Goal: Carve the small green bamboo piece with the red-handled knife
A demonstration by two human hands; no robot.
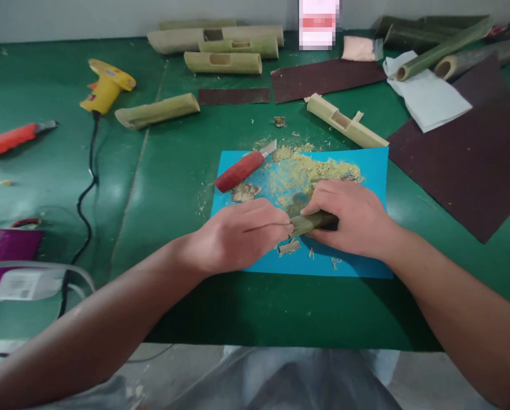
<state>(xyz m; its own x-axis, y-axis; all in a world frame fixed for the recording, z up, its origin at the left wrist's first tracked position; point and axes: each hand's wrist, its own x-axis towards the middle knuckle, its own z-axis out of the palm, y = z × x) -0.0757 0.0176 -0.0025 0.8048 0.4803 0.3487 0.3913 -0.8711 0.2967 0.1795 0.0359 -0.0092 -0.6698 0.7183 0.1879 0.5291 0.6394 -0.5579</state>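
A short greenish bamboo piece (302,224) lies between my hands, low over the blue sheet (263,263). My left hand (246,232) is closed round its left end, fingers curled and mostly hiding that end. From the other side, my right hand (354,217) grips it between thumb and fingers. Something dark shows under the right fingers; I cannot make out what it is. Pale shavings (310,171) are heaped beyond the hands. A red-handled knife (243,169) rests at the sheet's upper left, its blade pointing away to the right.
On the left are a yellow heat gun (105,85) with a black cord, a red cutter (13,141) and a purple box (11,256). Notched bamboo tubes (223,62) lie at the back. Dark sandpaper sheets (472,176) and a white cloth (434,99) are on the right.
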